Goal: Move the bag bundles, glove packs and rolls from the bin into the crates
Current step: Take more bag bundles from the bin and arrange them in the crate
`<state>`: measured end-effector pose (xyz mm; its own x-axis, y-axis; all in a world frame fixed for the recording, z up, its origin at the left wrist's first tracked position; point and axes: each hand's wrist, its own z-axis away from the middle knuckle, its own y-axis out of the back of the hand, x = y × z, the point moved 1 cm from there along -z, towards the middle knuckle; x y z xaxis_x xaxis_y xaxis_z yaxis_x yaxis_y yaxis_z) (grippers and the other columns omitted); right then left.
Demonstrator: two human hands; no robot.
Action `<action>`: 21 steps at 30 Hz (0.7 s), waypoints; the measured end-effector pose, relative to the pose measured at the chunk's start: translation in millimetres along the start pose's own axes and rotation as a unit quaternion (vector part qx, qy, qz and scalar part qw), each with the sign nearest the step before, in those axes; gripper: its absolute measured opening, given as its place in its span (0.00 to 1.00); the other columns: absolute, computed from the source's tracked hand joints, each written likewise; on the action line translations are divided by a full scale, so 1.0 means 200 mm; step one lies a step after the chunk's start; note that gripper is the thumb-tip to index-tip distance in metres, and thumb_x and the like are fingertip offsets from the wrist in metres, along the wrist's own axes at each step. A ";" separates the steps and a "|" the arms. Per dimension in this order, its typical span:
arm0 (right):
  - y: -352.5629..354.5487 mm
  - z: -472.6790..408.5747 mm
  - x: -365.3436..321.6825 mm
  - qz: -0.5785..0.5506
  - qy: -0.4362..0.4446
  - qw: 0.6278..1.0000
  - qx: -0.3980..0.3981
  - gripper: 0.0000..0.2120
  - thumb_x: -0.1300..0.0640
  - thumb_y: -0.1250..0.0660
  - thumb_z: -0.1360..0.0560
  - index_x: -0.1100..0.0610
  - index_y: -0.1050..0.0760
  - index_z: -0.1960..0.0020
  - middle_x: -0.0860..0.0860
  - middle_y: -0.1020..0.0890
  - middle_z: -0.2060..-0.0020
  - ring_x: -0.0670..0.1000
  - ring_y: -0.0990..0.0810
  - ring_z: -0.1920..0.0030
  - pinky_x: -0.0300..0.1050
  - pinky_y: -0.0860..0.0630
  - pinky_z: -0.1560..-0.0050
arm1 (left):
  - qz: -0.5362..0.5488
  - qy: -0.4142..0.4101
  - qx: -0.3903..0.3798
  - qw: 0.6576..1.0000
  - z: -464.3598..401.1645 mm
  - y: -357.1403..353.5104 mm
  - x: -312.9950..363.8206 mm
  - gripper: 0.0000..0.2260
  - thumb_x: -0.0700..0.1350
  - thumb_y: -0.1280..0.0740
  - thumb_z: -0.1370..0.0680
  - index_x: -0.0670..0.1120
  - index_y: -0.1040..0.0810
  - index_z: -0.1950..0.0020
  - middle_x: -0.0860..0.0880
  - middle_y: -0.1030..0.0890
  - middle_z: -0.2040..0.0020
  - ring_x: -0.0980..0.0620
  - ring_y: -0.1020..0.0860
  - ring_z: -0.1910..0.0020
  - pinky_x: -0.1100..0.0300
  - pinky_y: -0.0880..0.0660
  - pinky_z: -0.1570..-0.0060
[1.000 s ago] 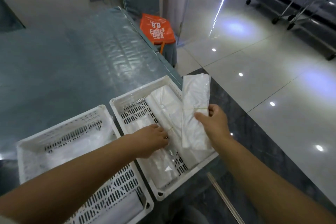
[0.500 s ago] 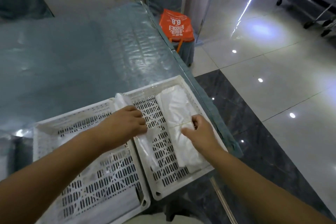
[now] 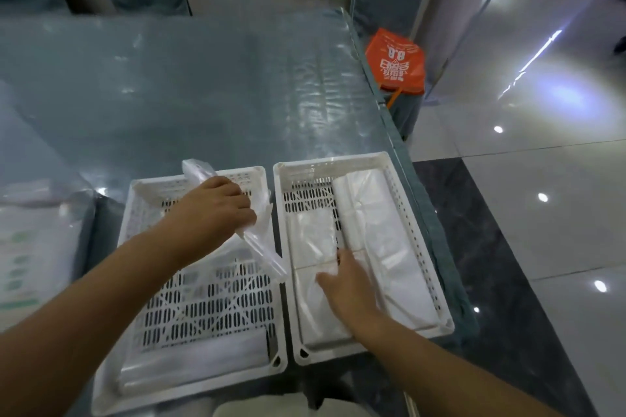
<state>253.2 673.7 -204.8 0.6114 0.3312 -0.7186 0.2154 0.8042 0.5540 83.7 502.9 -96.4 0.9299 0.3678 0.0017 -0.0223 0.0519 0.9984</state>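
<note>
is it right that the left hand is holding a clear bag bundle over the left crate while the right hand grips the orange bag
Not quite. In the head view the right hand rests on the bag bundles lying in the right crate; the orange bag sits untouched beyond the table's far corner. The rest holds: the left hand holds a clear bag bundle over the left crate.

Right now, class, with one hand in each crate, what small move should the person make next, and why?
Probably lower the left hand and lay its clear bag bundle on the left crate's bare floor. The bundle hangs above that crate, gripped, not yet set down, while the right hand only rests flat on bundles already lying in the right crate.
</note>
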 end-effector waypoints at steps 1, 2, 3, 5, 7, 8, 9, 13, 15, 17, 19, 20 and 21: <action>0.01 0.01 0.00 0.059 0.017 0.998 0.013 0.19 0.53 0.33 0.28 0.50 0.33 0.39 0.46 0.23 0.50 0.46 0.23 0.52 0.46 0.23 0.48 | 0.002 0.005 0.001 1.000 0.01 0.00 0.01 0.14 0.43 0.20 0.42 0.54 0.19 0.62 0.57 0.18 0.64 0.54 0.21 0.61 0.55 0.26 0.47; 0.01 0.01 0.00 0.120 0.042 0.991 0.034 0.21 0.52 0.32 0.28 0.51 0.34 0.37 0.48 0.24 0.47 0.48 0.24 0.49 0.46 0.24 0.46 | 0.006 0.009 0.002 1.000 0.01 -0.01 0.02 0.14 0.44 0.20 0.43 0.54 0.19 0.62 0.57 0.18 0.64 0.54 0.21 0.62 0.56 0.26 0.47; 0.02 0.02 0.00 0.177 0.072 0.980 0.056 0.24 0.52 0.32 0.28 0.52 0.36 0.35 0.49 0.25 0.44 0.49 0.26 0.46 0.45 0.26 0.44 | 0.009 0.012 0.004 1.000 0.01 -0.01 0.04 0.14 0.44 0.20 0.43 0.54 0.19 0.62 0.57 0.18 0.64 0.55 0.21 0.62 0.56 0.26 0.48; 0.02 0.04 0.00 0.249 0.120 0.958 0.079 0.27 0.50 0.32 0.28 0.54 0.38 0.33 0.50 0.27 0.41 0.49 0.28 0.44 0.42 0.29 0.42 | 0.007 0.012 0.002 1.000 0.01 -0.01 0.06 0.14 0.45 0.20 0.43 0.54 0.19 0.62 0.57 0.18 0.65 0.55 0.21 0.62 0.57 0.26 0.49; 0.03 0.04 -0.01 0.265 0.128 0.953 0.068 0.28 0.50 0.33 0.27 0.55 0.40 0.31 0.52 0.28 0.40 0.50 0.29 0.43 0.42 0.30 0.41 | 0.007 0.009 0.006 1.000 0.00 0.00 0.08 0.13 0.44 0.20 0.42 0.54 0.19 0.62 0.58 0.18 0.65 0.55 0.21 0.63 0.57 0.26 0.49; 0.04 0.04 -0.01 0.264 0.128 0.954 0.063 0.29 0.51 0.33 0.26 0.55 0.41 0.31 0.52 0.28 0.39 0.50 0.29 0.42 0.41 0.30 0.40 | 0.010 0.006 0.010 1.000 0.00 0.00 0.09 0.13 0.44 0.20 0.42 0.54 0.19 0.62 0.57 0.18 0.65 0.55 0.21 0.63 0.57 0.25 0.49; 0.06 0.04 -0.02 0.243 0.130 0.959 0.064 0.28 0.52 0.33 0.26 0.55 0.40 0.31 0.52 0.29 0.39 0.49 0.30 0.42 0.40 0.31 0.40 | 0.011 0.002 0.014 1.000 -0.01 0.01 0.11 0.13 0.44 0.20 0.42 0.54 0.19 0.62 0.57 0.18 0.65 0.55 0.21 0.63 0.58 0.25 0.50; 0.17 0.08 -0.19 0.014 0.235 0.965 0.116 0.15 0.52 0.36 0.24 0.52 0.30 0.39 0.45 0.27 0.44 0.43 0.29 0.44 0.39 0.28 0.41 | 0.004 0.000 0.021 1.000 -0.06 0.00 0.16 0.11 0.42 0.22 0.39 0.53 0.19 0.61 0.57 0.18 0.65 0.55 0.21 0.64 0.58 0.25 0.50; 0.21 0.12 -0.28 -0.016 0.303 0.944 0.125 0.13 0.44 0.38 0.25 0.50 0.28 0.44 0.42 0.25 0.50 0.40 0.26 0.48 0.36 0.26 0.47 | -0.004 0.008 0.018 1.000 -0.09 -0.02 0.19 0.09 0.42 0.25 0.35 0.52 0.19 0.59 0.55 0.18 0.63 0.54 0.22 0.62 0.58 0.25 0.50; 0.21 0.15 -0.33 0.021 0.307 0.944 0.116 0.18 0.36 0.38 0.29 0.49 0.28 0.48 0.40 0.26 0.54 0.39 0.27 0.52 0.33 0.29 0.51 | -0.007 0.021 0.015 1.000 -0.11 -0.05 0.24 0.07 0.42 0.28 0.33 0.51 0.19 0.57 0.54 0.18 0.62 0.53 0.22 0.61 0.57 0.25 0.51; 0.20 0.15 -0.34 0.061 0.260 0.957 0.116 0.15 0.38 0.34 0.32 0.48 0.28 0.53 0.41 0.25 0.58 0.41 0.28 0.55 0.36 0.28 0.53 | -0.001 0.034 0.022 0.999 -0.13 -0.07 0.29 0.06 0.43 0.27 0.33 0.50 0.20 0.59 0.52 0.19 0.64 0.52 0.22 0.63 0.58 0.26 0.56; 0.19 0.14 -0.33 0.060 0.236 0.963 0.119 0.11 0.43 0.32 0.31 0.49 0.27 0.56 0.42 0.25 0.60 0.43 0.28 0.56 0.41 0.27 0.53 | 0.000 0.039 0.020 0.999 -0.14 -0.08 0.31 0.05 0.42 0.27 0.33 0.50 0.20 0.60 0.52 0.19 0.65 0.52 0.22 0.65 0.58 0.27 0.59; 0.19 0.14 -0.32 0.045 0.213 0.968 0.122 0.07 0.48 0.31 0.30 0.50 0.27 0.59 0.43 0.24 0.62 0.44 0.28 0.57 0.45 0.26 0.53 | -0.001 0.045 0.015 0.999 -0.14 -0.08 0.32 0.05 0.42 0.27 0.33 0.50 0.20 0.60 0.52 0.19 0.66 0.52 0.23 0.66 0.59 0.28 0.60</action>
<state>243.8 670.1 -126.6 0.2787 0.6101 -0.7416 0.3810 0.6386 0.6686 133.9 552.0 -114.8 0.8934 0.4493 -0.0045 -0.0079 0.0257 0.9996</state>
